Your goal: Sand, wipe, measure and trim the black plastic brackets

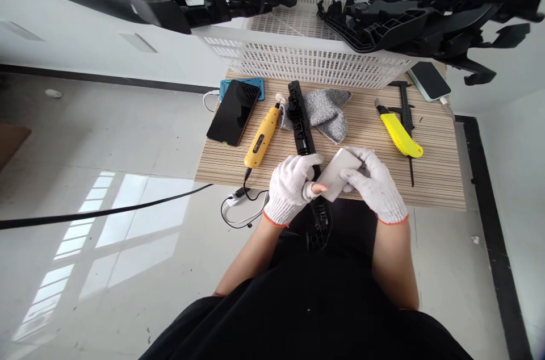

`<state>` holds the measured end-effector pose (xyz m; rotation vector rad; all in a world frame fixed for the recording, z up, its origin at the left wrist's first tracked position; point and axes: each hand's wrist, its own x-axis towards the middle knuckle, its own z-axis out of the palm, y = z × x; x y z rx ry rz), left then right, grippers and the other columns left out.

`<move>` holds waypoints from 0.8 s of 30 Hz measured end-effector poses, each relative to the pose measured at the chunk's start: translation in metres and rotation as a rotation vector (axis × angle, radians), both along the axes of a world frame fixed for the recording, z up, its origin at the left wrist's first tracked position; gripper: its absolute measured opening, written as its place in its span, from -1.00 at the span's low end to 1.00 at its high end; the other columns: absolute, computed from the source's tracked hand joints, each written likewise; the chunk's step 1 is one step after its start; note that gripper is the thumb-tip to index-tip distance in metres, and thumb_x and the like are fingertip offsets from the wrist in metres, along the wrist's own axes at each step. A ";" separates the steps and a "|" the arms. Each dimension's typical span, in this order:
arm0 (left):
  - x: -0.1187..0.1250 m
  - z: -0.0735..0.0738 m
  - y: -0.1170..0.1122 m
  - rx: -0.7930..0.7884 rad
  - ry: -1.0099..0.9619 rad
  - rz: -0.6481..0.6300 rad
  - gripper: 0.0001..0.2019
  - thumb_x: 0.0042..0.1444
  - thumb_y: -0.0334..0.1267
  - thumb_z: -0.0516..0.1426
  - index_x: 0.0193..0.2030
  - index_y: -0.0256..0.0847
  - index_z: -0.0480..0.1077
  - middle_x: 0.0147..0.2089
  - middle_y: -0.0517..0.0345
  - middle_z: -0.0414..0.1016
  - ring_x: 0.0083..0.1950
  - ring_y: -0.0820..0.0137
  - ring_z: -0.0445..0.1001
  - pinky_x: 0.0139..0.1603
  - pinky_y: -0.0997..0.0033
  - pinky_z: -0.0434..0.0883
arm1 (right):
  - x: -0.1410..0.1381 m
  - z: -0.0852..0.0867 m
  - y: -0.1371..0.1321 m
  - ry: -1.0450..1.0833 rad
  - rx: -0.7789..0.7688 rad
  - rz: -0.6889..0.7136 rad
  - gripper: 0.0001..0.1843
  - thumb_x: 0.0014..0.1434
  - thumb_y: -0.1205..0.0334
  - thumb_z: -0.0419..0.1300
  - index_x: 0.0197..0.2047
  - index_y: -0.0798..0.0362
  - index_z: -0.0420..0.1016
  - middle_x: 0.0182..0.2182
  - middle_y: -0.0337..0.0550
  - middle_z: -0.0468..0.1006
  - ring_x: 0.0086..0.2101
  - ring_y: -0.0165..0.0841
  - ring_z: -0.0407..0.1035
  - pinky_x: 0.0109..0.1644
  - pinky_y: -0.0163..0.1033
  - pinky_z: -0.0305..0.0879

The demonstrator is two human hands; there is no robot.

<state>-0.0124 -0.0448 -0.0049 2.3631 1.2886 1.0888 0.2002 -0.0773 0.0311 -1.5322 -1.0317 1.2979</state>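
My left hand [293, 185], in a white glove with the thumb tip bare, is closed around a long black plastic trim part [301, 132]. Its thumb lies against the edge of a flat, whitish-grey rectangular sheet [336, 177], which looks like folded sandpaper. In my right hand [374, 181], also gloved, that sheet is gripped between thumb and fingers. The black part runs from the table over its front edge toward my lap, its far end beside a grey cloth [327, 113]. My left fingers hide part of its middle.
On the striped wooden table [434, 172] lie a yellow corded rotary tool [261, 137], a dark phone [234, 113], a yellow utility knife [400, 134], a caliper [406, 107] and another phone [429, 80]. Behind stands a white basket [298, 59] bearing black plastic parts [395, 25].
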 end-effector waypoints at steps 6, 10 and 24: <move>0.006 0.006 0.011 -0.127 0.032 -0.069 -0.06 0.24 0.62 -0.23 0.05 -0.19 0.54 -0.41 0.13 0.49 -0.31 0.28 0.48 -0.26 0.28 0.36 | 0.017 -0.004 -0.001 -0.043 0.089 -0.346 -0.35 0.15 -0.07 0.38 0.26 -0.06 0.47 0.02 -0.08 0.60 -0.26 -0.30 0.56 -0.42 -0.27 0.57; 0.025 0.013 0.018 -0.180 0.143 -0.046 -0.14 0.29 0.58 -0.18 0.06 -0.15 0.54 -0.33 0.05 0.58 -0.27 0.22 0.52 -0.30 0.28 0.32 | 0.025 -0.008 -0.009 -0.049 0.098 -0.377 -0.33 0.16 -0.18 0.36 0.26 -0.10 0.47 0.18 0.01 0.55 -0.12 -0.21 0.56 -0.38 -0.24 0.57; 0.102 0.040 0.039 -0.333 0.334 0.170 -0.41 0.34 0.39 0.11 -0.02 -0.13 0.59 -0.29 -0.07 0.69 -0.28 0.09 0.66 -0.41 0.36 0.18 | 0.076 0.014 -0.069 0.006 -0.112 -0.324 -0.53 -0.07 -0.01 0.56 -0.12 0.00 0.68 -0.34 -0.05 0.71 -0.40 -0.15 0.55 -0.35 -0.05 0.56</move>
